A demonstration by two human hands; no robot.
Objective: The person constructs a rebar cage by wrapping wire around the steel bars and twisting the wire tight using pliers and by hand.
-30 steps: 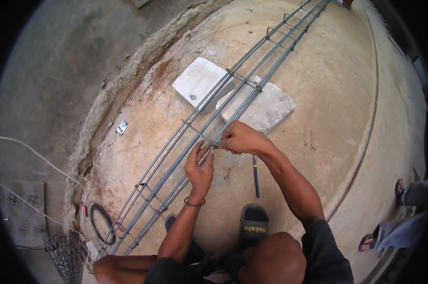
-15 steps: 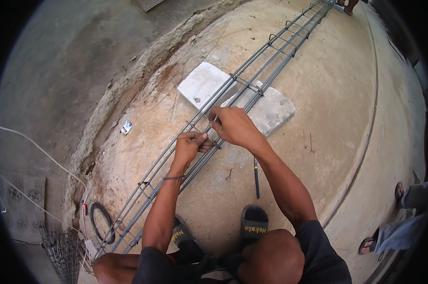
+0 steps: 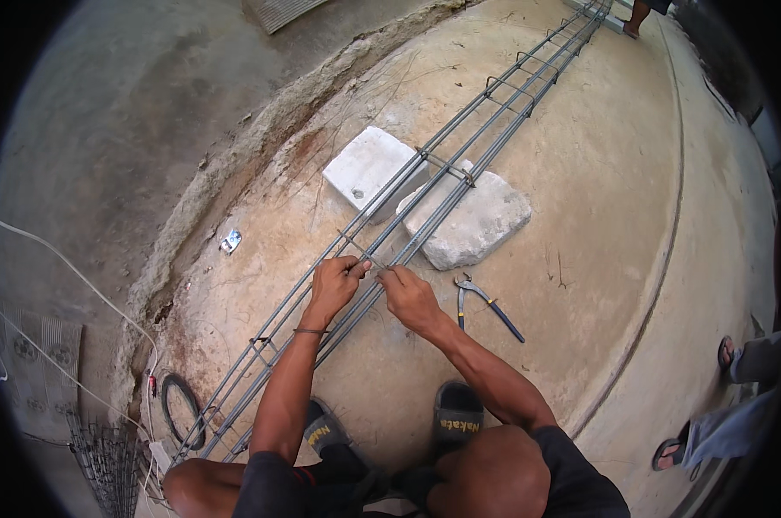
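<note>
A long cage of steel rebar (image 3: pixel 494 138) runs diagonally over the concrete floor, resting on two pale concrete blocks (image 3: pixel 369 168). My left hand (image 3: pixel 334 285) pinches a thin wire stirrup against the bars. Just to its right, my right hand (image 3: pixel 408 293) grips the same thin wire on the cage. A pair of pincers (image 3: pixel 485 304) lies on the floor to the right of my right hand.
My sandalled feet (image 3: pixel 455 414) stand below the cage. A coil of black wire (image 3: pixel 182 410) and a stack of bent stirrups (image 3: pixel 106 457) lie at lower left. Another person's feet (image 3: pixel 736 358) are at the right edge. A rough raised kerb (image 3: pixel 235 181) curves along the left.
The view has shifted, so the blocks now sit farther from my hands. Both hands have moved down along the cage and now meet on a wire tie. The pincers lie in plain view.
</note>
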